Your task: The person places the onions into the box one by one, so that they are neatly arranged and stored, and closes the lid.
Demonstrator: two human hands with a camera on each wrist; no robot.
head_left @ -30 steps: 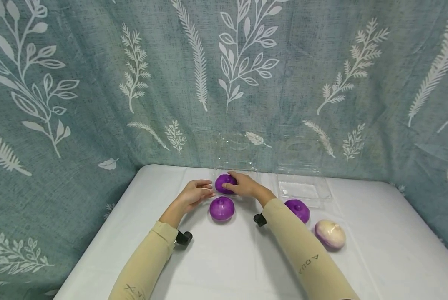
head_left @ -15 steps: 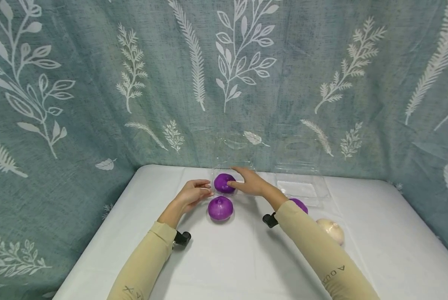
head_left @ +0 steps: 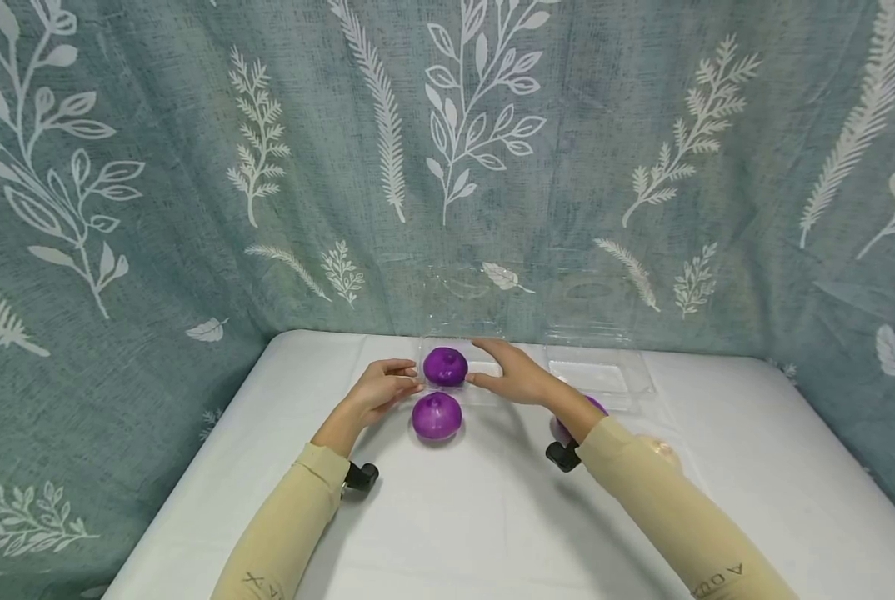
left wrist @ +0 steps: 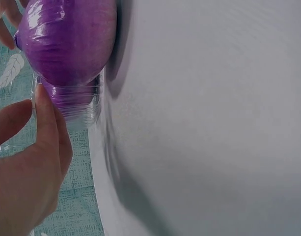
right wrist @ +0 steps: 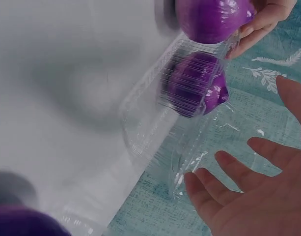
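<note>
A shiny purple onion (head_left: 445, 367) sits in the left part of a clear plastic clamshell container (head_left: 485, 392), whose lid stands up at the back. My left hand (head_left: 382, 388) is at the container's left edge, thumb and fingertips pinching the rim (left wrist: 34, 96) in the left wrist view. Over the container's right part is my right hand (head_left: 515, 375), fingers spread and holding nothing; in the right wrist view its open palm (right wrist: 248, 191) shows beside the clear lid. A second purple onion (head_left: 437, 416) lies on the table just in front of the container.
Another open clear container (head_left: 597, 377) stands at the back right. Near it, a purple onion (head_left: 594, 405) and a pale onion (head_left: 663, 450) are partly hidden by my right arm. A white cloth (head_left: 477, 517) covers the table; a leaf-patterned teal curtain (head_left: 342, 167) hangs behind.
My right hand has let go of the onion in the left container and drawn back to the right. The onion stays inside; my left hand keeps its place at the edge.
</note>
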